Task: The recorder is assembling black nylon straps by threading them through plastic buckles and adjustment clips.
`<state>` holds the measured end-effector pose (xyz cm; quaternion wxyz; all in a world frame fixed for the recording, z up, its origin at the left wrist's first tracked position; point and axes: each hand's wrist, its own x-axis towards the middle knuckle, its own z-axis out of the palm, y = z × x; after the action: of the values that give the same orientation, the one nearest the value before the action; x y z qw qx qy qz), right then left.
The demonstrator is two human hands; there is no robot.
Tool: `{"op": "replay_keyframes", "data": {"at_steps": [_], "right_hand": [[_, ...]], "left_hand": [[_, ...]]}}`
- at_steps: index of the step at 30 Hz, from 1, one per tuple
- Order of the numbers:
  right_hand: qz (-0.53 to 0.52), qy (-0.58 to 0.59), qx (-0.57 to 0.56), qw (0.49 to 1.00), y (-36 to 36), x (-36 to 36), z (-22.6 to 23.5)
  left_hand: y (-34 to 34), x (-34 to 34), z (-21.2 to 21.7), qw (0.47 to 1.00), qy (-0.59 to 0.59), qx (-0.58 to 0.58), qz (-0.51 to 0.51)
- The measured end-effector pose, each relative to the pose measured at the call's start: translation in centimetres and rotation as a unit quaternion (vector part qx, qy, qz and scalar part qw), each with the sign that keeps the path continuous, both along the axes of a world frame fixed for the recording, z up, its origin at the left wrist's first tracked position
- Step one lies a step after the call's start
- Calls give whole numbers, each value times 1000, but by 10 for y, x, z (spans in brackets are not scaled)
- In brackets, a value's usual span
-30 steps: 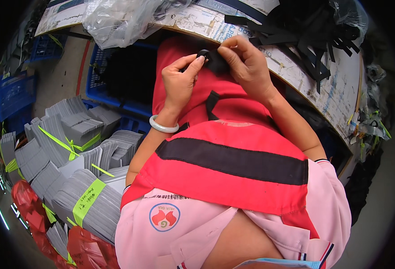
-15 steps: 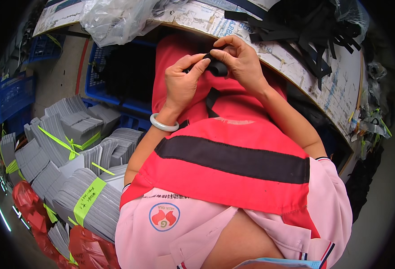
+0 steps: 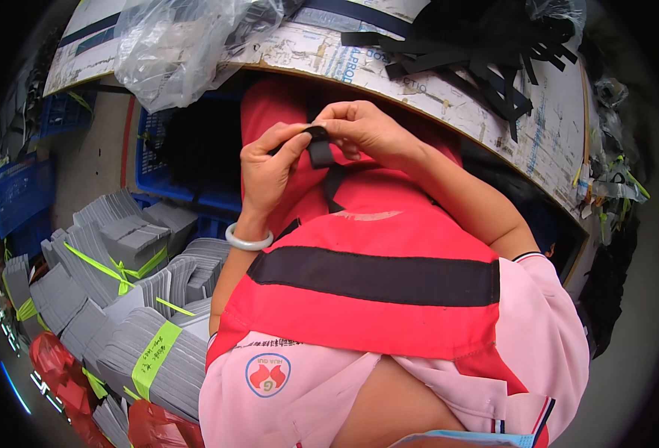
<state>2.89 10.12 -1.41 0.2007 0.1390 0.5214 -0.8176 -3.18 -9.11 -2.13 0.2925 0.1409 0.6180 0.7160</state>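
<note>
A short black strap (image 3: 320, 153) hangs in a loop between my two hands, above my red apron (image 3: 389, 231). My left hand (image 3: 268, 164), with a pale bangle on its wrist, pinches the strap's upper end between thumb and fingers. Coming in from the right, my right hand (image 3: 363, 128) grips the same end, its fingertips beside those of the left. Part of the strap is covered by the fingers. More black straps (image 3: 471, 56) lie in a tangled heap on the worktable at the far right.
The worktable's worn, printed top (image 3: 299, 51) runs across the far side, with a clear plastic bag (image 3: 172, 56) over its edge. Bundles of grey sheets (image 3: 124, 336), tied with yellow-green strips, stand at the left. A blue crate (image 3: 150, 168) with black material sits under the table.
Both hands have moved nearer to me and a little left in the view. The strap, curled up before, now hangs down as a loop. The whole view has shifted slightly.
</note>
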Motion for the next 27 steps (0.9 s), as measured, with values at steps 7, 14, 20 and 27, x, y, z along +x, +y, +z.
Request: {"op": "replay_keyframes", "data": {"at_steps": [7, 14, 20, 27], "right_hand": [[-138, 240, 539, 795, 52, -15, 7], [-171, 283, 769, 548, 110, -25, -14], [-326, 427, 679, 501, 111, -33, 71], [-228, 393, 359, 815, 26, -7, 137]], "left_hand": [[-119, -40, 29, 959, -95, 153, 218], [-202, -60, -75, 813, -396, 263, 337], [-80, -21, -50, 936, -255, 137, 199], [-19, -12, -2, 986, -127, 97, 54]]}}
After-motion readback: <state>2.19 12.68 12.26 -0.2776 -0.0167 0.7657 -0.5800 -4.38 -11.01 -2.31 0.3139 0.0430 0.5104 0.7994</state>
